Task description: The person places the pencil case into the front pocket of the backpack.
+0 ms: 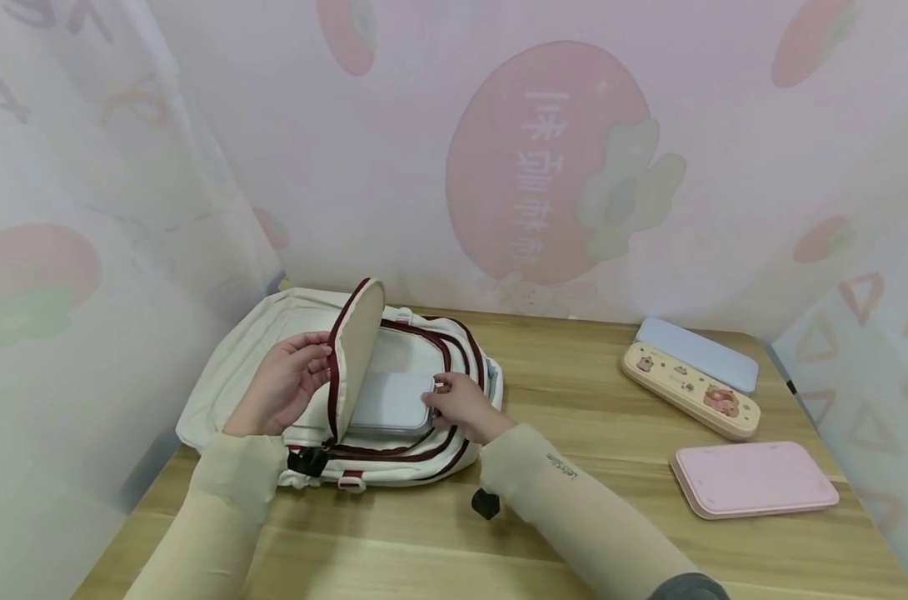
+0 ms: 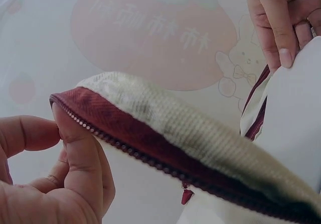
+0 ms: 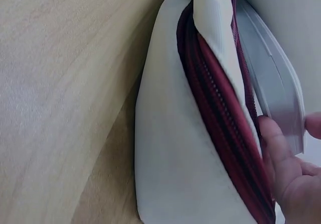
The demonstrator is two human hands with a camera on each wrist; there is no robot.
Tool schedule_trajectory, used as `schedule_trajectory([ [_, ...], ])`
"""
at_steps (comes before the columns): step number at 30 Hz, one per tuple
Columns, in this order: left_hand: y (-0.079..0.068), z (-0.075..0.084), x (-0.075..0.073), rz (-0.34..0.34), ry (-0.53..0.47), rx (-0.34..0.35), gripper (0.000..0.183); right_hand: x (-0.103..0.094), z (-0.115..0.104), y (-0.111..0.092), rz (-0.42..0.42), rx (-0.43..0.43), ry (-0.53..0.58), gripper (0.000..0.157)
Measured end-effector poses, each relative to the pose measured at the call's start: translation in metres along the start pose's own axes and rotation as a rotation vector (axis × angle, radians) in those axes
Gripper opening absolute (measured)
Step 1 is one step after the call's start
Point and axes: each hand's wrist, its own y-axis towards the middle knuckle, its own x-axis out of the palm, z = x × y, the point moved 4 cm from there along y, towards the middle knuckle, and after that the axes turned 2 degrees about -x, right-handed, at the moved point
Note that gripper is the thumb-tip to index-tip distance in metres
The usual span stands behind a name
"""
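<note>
A white backpack (image 1: 232, 367) with dark red zips lies on the wooden table, its front pocket unzipped. My left hand (image 1: 287, 385) pinches the zipped edge of the pocket flap (image 1: 361, 354) and holds it raised; in the left wrist view thumb and fingers (image 2: 83, 153) meet at that edge. A flat, pale grey case (image 1: 397, 398) lies partly inside the pocket, its far end hidden behind the flap. My right hand (image 1: 463, 404) grips the case's right end, thumb on one face and fingers on the other, as the right wrist view shows.
On the table's right side lie a light blue case (image 1: 697, 354), a cream case with cartoon prints (image 1: 682, 387) touching it, and a pink case (image 1: 757, 479) nearer me. A printed curtain (image 1: 394, 183) closes off the back and sides of the table (image 1: 574, 375).
</note>
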Motion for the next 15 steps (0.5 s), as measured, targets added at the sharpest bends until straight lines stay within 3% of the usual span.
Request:
schedule_trajectory([
  [15, -0.002, -0.003, 0.001, 0.03, 0.029, -0.008, 0.024, 0.017, 0.008, 0.004, 0.007, -0.018, -0.094, 0.048],
])
